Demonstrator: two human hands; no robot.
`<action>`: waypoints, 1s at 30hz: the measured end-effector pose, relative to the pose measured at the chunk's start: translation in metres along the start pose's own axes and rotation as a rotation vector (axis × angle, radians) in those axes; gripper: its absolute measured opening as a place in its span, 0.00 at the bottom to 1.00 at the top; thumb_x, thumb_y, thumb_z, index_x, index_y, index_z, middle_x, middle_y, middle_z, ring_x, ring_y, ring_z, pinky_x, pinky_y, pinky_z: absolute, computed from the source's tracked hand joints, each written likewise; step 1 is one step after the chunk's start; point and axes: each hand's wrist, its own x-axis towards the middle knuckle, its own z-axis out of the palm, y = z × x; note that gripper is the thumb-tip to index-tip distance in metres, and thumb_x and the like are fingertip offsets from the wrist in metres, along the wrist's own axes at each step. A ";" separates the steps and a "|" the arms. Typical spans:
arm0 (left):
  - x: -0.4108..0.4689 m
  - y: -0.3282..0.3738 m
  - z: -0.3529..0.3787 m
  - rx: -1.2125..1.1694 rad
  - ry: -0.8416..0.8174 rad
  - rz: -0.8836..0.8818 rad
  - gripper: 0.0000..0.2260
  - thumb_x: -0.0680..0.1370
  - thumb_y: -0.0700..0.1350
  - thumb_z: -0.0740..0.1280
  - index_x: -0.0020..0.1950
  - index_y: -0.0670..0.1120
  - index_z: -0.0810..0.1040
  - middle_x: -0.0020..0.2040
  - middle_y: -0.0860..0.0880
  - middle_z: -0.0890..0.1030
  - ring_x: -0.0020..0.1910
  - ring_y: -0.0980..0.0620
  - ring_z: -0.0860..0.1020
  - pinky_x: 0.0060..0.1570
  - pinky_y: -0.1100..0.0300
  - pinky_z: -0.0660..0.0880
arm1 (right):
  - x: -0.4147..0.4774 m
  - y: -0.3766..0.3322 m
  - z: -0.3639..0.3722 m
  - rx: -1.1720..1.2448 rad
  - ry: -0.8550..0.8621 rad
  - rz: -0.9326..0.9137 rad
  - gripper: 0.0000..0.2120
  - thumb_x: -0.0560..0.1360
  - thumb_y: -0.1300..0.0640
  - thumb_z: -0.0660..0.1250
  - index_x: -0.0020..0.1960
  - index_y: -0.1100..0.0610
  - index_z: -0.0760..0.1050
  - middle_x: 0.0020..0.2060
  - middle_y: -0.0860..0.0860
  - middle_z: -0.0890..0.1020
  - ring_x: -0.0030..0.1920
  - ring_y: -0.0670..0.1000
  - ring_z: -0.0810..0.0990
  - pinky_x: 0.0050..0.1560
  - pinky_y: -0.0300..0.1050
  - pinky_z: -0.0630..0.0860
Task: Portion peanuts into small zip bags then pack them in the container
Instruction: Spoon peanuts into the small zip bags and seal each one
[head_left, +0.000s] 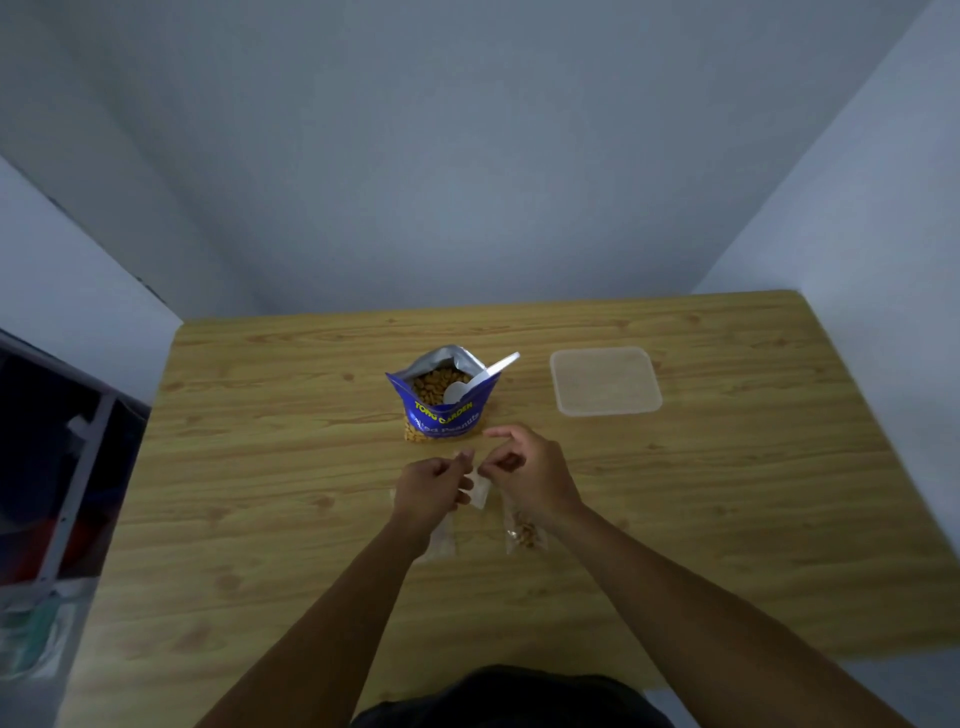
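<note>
A blue peanut bag (444, 410) stands open at the middle of the wooden table (260, 467), with a white plastic spoon (480, 378) resting in it. Just in front of it, my left hand (428, 488) and my right hand (527, 475) both pinch the top of a small clear zip bag (479, 491) held between them. A filled zip bag (524, 530) with peanuts lies flat under my right wrist. Another small clear bag (441, 540) lies under my left wrist; its contents are hard to make out.
A translucent square container (605, 382) with its lid on sits at the back right of the table. Grey walls enclose the table at the back and right. A dark shelf unit (62, 467) stands to the left of the table.
</note>
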 end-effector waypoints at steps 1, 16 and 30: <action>0.000 0.000 0.001 -0.021 -0.010 -0.012 0.15 0.77 0.54 0.70 0.44 0.42 0.84 0.35 0.45 0.84 0.30 0.52 0.78 0.32 0.61 0.73 | -0.001 -0.001 0.000 0.016 0.003 -0.001 0.21 0.67 0.64 0.79 0.57 0.50 0.80 0.36 0.47 0.87 0.39 0.44 0.85 0.44 0.33 0.78; 0.004 0.003 0.009 -0.153 -0.043 0.060 0.08 0.78 0.42 0.71 0.42 0.38 0.83 0.34 0.48 0.84 0.28 0.55 0.78 0.28 0.66 0.72 | 0.000 0.003 0.003 0.152 0.023 0.111 0.10 0.69 0.58 0.80 0.50 0.53 0.85 0.38 0.51 0.87 0.37 0.43 0.82 0.42 0.39 0.79; -0.004 0.003 0.001 -0.087 -0.115 0.155 0.10 0.79 0.43 0.69 0.40 0.39 0.82 0.33 0.46 0.81 0.28 0.56 0.75 0.31 0.63 0.71 | -0.002 -0.009 -0.012 0.140 -0.174 0.117 0.04 0.73 0.59 0.77 0.42 0.51 0.87 0.36 0.51 0.88 0.36 0.42 0.82 0.44 0.40 0.79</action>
